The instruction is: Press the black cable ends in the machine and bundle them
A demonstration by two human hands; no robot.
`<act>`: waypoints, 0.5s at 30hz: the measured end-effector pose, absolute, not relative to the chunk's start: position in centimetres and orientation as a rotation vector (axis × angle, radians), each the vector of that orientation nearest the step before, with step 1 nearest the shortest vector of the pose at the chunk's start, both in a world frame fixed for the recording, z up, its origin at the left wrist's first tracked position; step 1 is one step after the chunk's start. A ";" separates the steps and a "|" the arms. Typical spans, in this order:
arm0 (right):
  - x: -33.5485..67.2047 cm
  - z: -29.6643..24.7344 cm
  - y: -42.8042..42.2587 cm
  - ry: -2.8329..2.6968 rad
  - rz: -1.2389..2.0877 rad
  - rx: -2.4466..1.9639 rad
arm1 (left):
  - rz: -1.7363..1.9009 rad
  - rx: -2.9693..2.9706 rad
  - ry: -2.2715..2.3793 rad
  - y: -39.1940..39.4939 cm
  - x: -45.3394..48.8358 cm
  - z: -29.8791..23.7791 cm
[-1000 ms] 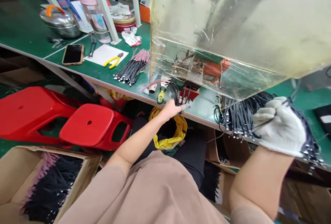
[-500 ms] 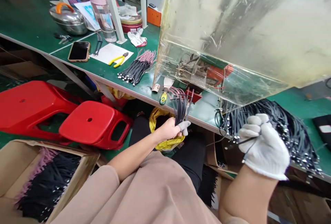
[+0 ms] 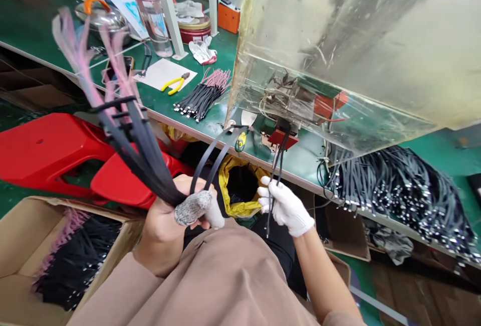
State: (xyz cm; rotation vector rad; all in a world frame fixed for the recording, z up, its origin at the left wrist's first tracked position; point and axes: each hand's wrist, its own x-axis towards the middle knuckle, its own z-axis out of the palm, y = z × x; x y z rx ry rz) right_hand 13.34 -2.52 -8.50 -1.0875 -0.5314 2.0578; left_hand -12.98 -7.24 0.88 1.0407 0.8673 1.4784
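Observation:
My left hand [image 3: 175, 215], with grey covers on some fingers, is closed around a bunch of flat black cables [image 3: 146, 155]. Their pinkish wire ends fan out at the upper left, blurred by motion. One looped pair of black strands bends away from this bunch to the right. My right hand [image 3: 285, 208], in a white knit glove, pinches a pair of black cables [image 3: 278, 165]. Their upper ends run to a small red machine part [image 3: 282, 138] under the clear plastic guard [image 3: 293, 100]. Below my right hand the metal-tipped lower ends hang down.
A large heap of black cables [image 3: 406, 180] covers the bench at right. Yellow pliers [image 3: 176, 84] and a cable bundle [image 3: 203, 98] lie left of the guard. A yellow-lined bin [image 3: 225, 185] stands below the edge. Red stools [image 3: 48, 155] and a cable-filled carton [image 3: 22, 246] are at left.
My left hand has lifted the cable bunch up and left, toward the camera. My right hand has moved left from the heap to the red machine part, holding cables there.

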 end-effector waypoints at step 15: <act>11.0 -3.4 7.7 -0.493 1.916 -0.825 | 1.236 0.714 1.101 -5.4 -11.4 1.3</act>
